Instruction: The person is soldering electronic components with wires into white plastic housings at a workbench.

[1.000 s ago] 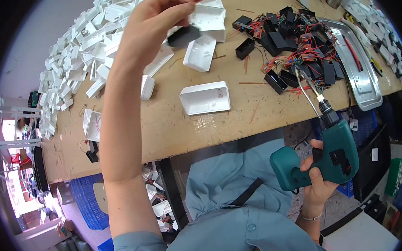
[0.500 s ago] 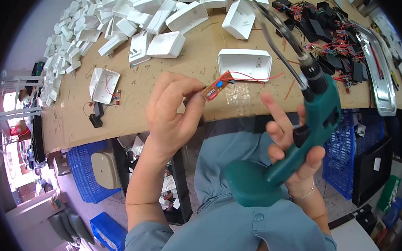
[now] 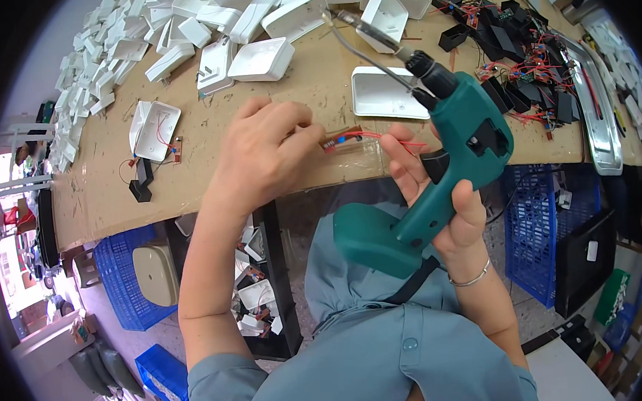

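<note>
Between the pinched fingers of my left hand is the end of a small circuit board with a blue part and red wires trailing to the right. My right hand carries a green pistol-shaped soldering gun, its metal tip and curved feed tube pointing up and left over the table. The index fingertip of that hand is beside the red wires; whether it touches them I cannot tell. Just beyond the board sits an open white plastic housing, partly behind the gun.
White housings are heaped along the far left of the cardboard-covered table. A housing with a wired board lies at left. Black cases with red wires pile up at right, beside a metal tray. Blue crates stand below.
The soldering gun has swung left and up, its tip now over the far housings. My right fingers have come closer to the board's red wires. The board has tilted flatter in my left hand.
</note>
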A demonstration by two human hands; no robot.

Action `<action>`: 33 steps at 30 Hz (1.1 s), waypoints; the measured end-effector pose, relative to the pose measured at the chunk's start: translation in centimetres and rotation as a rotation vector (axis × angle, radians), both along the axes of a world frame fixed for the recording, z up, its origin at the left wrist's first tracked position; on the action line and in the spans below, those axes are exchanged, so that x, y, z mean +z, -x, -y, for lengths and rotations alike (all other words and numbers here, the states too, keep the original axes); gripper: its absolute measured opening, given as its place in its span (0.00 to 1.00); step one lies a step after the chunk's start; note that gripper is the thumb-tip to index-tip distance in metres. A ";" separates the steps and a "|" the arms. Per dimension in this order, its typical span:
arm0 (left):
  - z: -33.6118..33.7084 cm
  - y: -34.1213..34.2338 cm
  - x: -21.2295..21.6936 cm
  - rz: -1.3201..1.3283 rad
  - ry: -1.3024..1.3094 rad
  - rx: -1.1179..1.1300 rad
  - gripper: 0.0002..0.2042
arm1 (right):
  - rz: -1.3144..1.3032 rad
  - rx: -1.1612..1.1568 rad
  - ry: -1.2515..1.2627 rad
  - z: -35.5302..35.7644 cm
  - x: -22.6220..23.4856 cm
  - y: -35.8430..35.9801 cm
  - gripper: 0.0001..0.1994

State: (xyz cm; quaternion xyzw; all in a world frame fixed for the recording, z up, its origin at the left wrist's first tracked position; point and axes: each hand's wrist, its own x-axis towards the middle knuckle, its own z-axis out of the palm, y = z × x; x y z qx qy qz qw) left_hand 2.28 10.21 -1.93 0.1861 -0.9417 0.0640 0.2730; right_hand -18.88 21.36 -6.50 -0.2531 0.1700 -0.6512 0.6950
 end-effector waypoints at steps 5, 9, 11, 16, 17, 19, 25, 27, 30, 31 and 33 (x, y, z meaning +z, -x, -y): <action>-1.0 1.7 0.8 -0.149 -0.341 0.024 0.16 | -0.061 -0.004 -0.029 0.6 -1.1 1.1 0.39; -1.5 3.4 0.2 -0.256 -0.524 -0.090 0.18 | -0.089 -0.004 -0.009 1.0 -0.9 1.5 0.40; -1.7 4.2 -0.2 -0.251 -0.705 -0.135 0.21 | -0.092 -0.010 -0.012 1.1 -1.0 1.6 0.40; -1.8 5.2 -0.4 -0.372 -0.952 -0.211 0.20 | -0.109 -0.008 -0.031 1.2 -1.1 2.0 0.41; -2.0 5.5 -0.4 -0.398 -1.043 -0.116 0.19 | -0.109 -0.011 -0.033 1.2 -1.1 2.0 0.41; -2.0 5.8 -0.4 -0.423 -1.130 -0.015 0.18 | -0.115 -0.010 -0.030 1.4 -1.2 2.0 0.41; -2.2 6.7 -0.1 -0.495 -1.473 0.085 0.14 | -0.145 0.031 -0.026 1.6 -1.1 2.2 0.41; -2.1 6.9 0.4 -0.482 -1.560 -0.018 0.14 | -0.129 0.030 -0.027 1.6 -1.2 2.2 0.41; -1.7 6.7 -0.2 -0.487 -1.604 -0.028 0.13 | -0.180 -0.002 -0.018 1.7 -1.4 2.7 0.41; -1.7 6.6 -0.3 -0.465 -1.581 -0.017 0.12 | -0.176 0.006 -0.017 1.8 -1.5 2.8 0.41; -1.6 6.4 -0.5 -0.423 -1.506 -0.009 0.12 | -0.172 0.050 -0.006 1.9 -1.6 2.7 0.41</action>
